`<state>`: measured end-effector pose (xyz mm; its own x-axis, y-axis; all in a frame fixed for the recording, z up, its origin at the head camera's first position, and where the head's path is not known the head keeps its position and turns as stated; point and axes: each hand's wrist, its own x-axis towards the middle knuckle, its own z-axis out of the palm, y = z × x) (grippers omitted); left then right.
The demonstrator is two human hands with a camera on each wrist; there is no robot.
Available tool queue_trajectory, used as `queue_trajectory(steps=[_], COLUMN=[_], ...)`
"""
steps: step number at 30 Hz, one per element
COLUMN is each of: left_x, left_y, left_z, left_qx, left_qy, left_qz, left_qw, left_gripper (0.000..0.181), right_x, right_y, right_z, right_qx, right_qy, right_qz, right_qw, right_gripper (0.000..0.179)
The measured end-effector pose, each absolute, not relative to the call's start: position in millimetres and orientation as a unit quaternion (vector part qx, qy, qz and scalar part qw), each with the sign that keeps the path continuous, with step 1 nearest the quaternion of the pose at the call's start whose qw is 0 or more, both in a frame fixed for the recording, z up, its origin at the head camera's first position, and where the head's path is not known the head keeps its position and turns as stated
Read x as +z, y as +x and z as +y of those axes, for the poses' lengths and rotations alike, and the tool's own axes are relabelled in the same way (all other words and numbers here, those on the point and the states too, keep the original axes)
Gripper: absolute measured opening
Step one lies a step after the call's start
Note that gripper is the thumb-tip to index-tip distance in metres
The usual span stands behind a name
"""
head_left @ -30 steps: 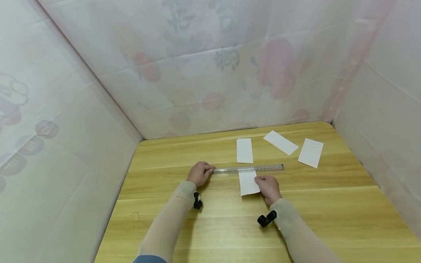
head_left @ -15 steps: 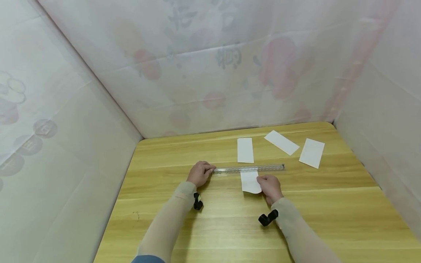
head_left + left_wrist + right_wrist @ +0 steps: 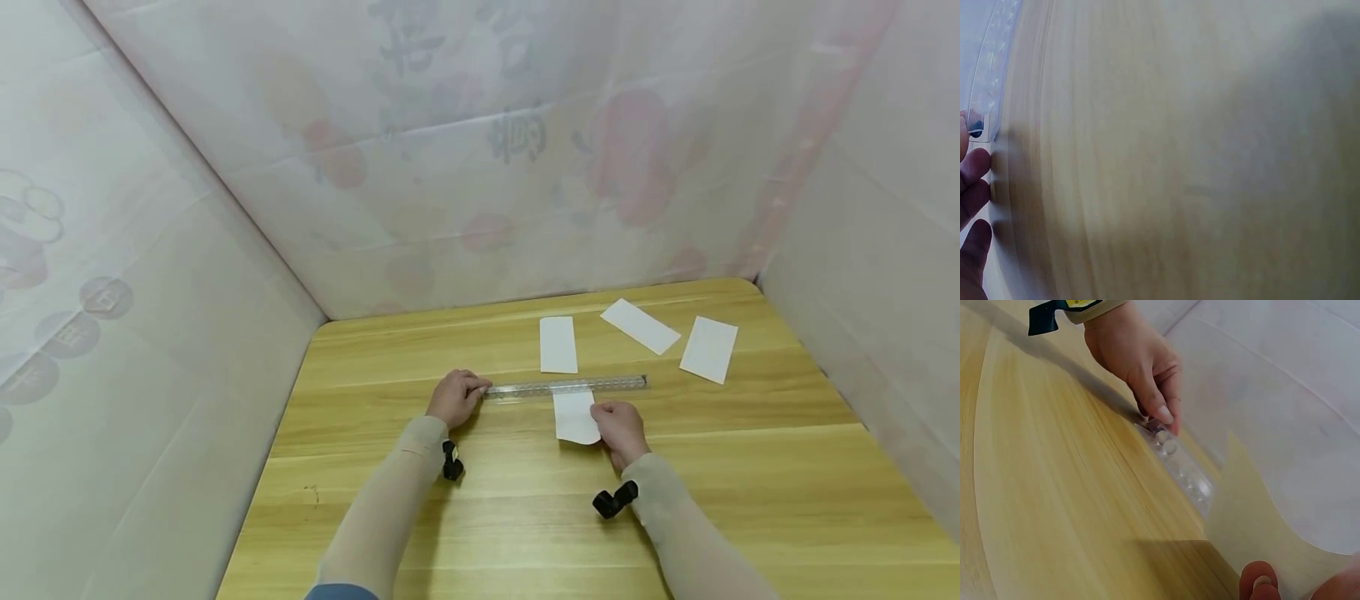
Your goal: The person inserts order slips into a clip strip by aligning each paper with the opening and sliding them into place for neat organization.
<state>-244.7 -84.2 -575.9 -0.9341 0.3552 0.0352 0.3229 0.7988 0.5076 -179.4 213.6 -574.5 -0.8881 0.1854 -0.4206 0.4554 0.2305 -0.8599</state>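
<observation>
A clear plastic ruler (image 3: 525,389) lies left to right across the middle of the table. My left hand (image 3: 453,398) pinches its left end between thumb and finger, which also shows in the right wrist view. In the left wrist view, fingertips (image 3: 974,169) sit around the end of the ruler (image 3: 988,75). My right hand (image 3: 621,429) pinches a small white sheet of paper (image 3: 575,417) by its right edge. The paper's far edge overlaps the ruler, and its near edge curls. In the right wrist view the sheet (image 3: 1260,531) bends upward above my right fingertips (image 3: 1261,581).
Beyond the ruler lie a white paper rectangle (image 3: 558,345), a slanted one (image 3: 641,326) and another at the right (image 3: 708,349). The wood-grain table (image 3: 360,483) is bounded by a left cloth wall (image 3: 187,333), a printed back one (image 3: 450,208) and a right one (image 3: 885,292).
My right hand has shifted slightly to the right with the paper, which has slid along the ruler. Its near edge is more curled than a second ago. My left hand stays on the ruler's end.
</observation>
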Motion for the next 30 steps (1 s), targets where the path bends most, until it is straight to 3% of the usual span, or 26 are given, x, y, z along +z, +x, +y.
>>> queue_trajectory(steps=[30], left_x=[-578.8], left_y=[-244.4], left_z=[-83.8], left_qx=[0.255], left_qy=[0.179], left_qz=[0.950], left_qw=[0.024], left_gripper=[0.022], right_x=[-578.7], right_y=[-177.7], right_z=[241.8], right_qx=[-0.604], right_qy=[0.206], right_qz=[0.760], right_qw=[0.122], right_gripper=[0.047])
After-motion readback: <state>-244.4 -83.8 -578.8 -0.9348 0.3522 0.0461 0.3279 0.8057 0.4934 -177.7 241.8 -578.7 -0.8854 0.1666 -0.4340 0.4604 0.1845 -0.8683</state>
